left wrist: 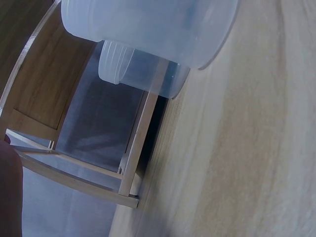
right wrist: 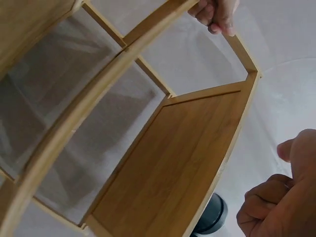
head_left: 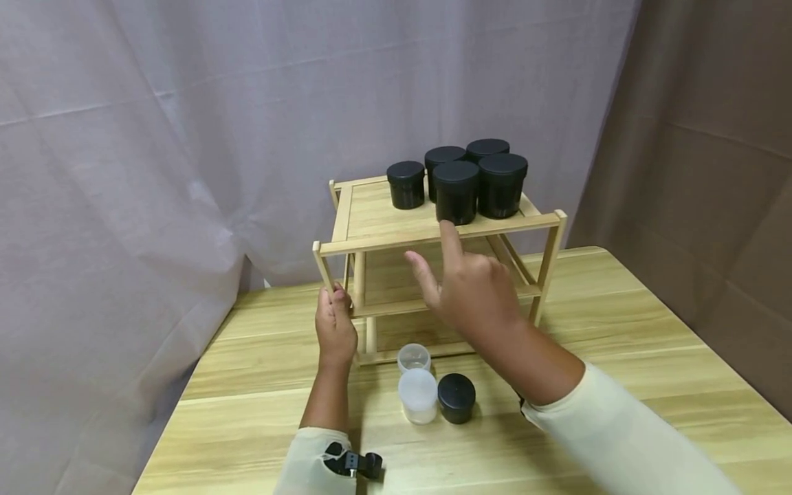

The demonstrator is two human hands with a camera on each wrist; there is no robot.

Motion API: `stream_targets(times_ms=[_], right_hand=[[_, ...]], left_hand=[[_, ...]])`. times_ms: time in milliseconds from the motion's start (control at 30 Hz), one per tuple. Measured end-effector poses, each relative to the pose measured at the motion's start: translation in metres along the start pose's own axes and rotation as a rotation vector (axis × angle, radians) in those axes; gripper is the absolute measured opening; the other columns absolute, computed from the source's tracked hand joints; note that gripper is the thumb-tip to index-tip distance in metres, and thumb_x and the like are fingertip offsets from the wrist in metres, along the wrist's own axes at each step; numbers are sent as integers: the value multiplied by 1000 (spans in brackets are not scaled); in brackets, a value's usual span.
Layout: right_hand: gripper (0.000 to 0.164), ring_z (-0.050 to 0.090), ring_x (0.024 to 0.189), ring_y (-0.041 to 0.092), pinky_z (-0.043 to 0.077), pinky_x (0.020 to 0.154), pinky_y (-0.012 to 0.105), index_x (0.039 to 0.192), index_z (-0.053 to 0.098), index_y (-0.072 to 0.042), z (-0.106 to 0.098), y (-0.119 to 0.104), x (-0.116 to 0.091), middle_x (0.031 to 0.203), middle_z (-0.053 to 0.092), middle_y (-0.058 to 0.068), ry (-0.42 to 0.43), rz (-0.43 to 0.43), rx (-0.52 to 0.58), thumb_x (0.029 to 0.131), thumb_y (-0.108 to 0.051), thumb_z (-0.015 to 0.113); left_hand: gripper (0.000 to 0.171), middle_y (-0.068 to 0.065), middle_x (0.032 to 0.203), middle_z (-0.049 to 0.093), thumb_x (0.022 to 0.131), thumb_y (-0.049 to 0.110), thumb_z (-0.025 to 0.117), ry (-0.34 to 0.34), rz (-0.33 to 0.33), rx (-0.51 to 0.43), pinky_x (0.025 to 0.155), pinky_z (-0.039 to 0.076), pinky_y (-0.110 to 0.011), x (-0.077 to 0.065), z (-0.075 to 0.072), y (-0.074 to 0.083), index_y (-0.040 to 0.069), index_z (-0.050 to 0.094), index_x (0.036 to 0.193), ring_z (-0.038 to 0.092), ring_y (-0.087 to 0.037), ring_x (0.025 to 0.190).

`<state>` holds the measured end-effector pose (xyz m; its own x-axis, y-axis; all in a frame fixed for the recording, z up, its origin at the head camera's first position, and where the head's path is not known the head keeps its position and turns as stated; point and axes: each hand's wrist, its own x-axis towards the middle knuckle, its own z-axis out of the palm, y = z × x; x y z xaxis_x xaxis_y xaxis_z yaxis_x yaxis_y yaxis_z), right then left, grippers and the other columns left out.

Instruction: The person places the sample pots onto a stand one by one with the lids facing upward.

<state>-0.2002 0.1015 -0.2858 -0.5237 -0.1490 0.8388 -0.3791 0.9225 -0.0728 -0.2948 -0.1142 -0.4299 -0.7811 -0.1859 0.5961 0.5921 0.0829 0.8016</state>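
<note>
A wooden rack (head_left: 371, 216) with stacked shelves stands on the table. My left hand (head_left: 336, 333) grips its front left post, thumb towards me; the right wrist view shows that hand (right wrist: 216, 12) on the frame too. Several lidded black jars sit on the top shelf. My right hand (head_left: 479, 292) is raised before the rack, index finger straight and reaching the base of the front black jar (head_left: 456, 196). Its thumb stands out to the side, while the remaining fingers are curled in the right wrist view, where the hand (right wrist: 276, 202) holds nothing.
On the table before the rack stand a lidded translucent jar (head_left: 419, 397), another translucent jar (head_left: 413, 357) behind it, and a lidded black jar (head_left: 456, 399) to their right. Grey cloth (head_left: 185, 172) hangs behind, and a brown curtain (head_left: 711, 179) hangs at right.
</note>
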Motion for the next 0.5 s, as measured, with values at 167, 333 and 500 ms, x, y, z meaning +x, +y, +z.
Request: stream_targets(times_ms=[167,333,500], right_hand=[[65,45,38,23,36,37,33,140,56,10,0,9,-14,45,44,5,-10,35,49,104,-42,72],[63,48,38,25,38,38,35,139,58,10,0,15,-26,45,46,6,-71,39,72,103,-39,73],[61,44,40,19,33,40,29,139,60,8,-4,21,-35,47,44,3,-196,35,75,103,-38,76]], left_hand=[[38,-1,80,41,120,22,36,-6,-12,19,66,37,-21,0,-2,2,-13,49,112,41,-11,73],[39,0,79,42,120,26,36,0,-3,10,66,37,-20,-2,-2,3,-10,50,111,41,-10,73],[43,0,79,42,120,26,37,-6,6,-9,66,37,-20,-1,-2,2,-14,48,112,41,-9,73]])
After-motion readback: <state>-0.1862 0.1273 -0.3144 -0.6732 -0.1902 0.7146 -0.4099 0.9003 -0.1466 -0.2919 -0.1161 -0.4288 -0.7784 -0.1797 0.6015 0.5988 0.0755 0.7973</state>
